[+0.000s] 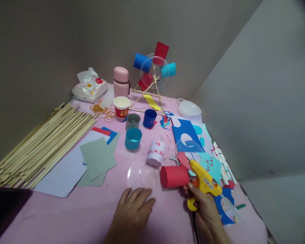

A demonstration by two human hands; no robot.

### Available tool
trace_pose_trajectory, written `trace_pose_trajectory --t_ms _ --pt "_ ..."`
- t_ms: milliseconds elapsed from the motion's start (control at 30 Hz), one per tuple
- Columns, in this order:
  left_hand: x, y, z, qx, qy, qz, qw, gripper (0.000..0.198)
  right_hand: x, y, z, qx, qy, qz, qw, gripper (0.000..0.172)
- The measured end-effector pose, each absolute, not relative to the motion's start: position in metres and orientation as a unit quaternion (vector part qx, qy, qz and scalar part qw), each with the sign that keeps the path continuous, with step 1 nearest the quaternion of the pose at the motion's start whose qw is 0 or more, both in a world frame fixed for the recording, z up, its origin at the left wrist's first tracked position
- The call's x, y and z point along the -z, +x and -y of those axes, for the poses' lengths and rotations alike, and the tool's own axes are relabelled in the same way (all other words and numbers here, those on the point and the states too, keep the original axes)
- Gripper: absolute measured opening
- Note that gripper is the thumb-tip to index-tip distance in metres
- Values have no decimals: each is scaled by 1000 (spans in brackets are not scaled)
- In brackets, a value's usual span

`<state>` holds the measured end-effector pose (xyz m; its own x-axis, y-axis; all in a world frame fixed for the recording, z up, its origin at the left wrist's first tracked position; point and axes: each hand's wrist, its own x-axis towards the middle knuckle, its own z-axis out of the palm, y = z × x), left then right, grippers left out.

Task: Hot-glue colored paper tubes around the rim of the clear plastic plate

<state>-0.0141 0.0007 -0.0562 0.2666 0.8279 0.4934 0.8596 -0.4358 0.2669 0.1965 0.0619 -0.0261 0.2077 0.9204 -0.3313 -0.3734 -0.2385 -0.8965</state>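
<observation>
My right hand is wrapped around a yellow hot glue gun, its nozzle pointing up and left. A red paper cylinder lies on its side just left of the gun's grip. My left hand rests with fingers spread at the near edge of a clear plastic disc, holding nothing. Behind the disc's right part, a white paper cylinder with red writing stands tilted. Small paper cups in teal, grey and dark blue stand farther back.
Wooden sticks lie piled at left beside grey card sheets. At the back stand a tissue pack, a pink flask, a red cup and a stick-framed wheel. Blue card scraps and markers are at right.
</observation>
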Motion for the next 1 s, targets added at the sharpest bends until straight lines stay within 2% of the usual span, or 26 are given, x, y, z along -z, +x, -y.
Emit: trace_pose_trajectory --t_ms 767,933,1000 --pt "55 -12 0 309 -790 529 32 23 25 193 -63 -581 -538 249 557 31" --pt "67 -4 -1 374 -744 551 50 30 24 192 -64 -577 -542 242 561 32" --pt "66 -6 -1 356 -760 541 48 26 25 192 -64 -576 -541 240 564 33"
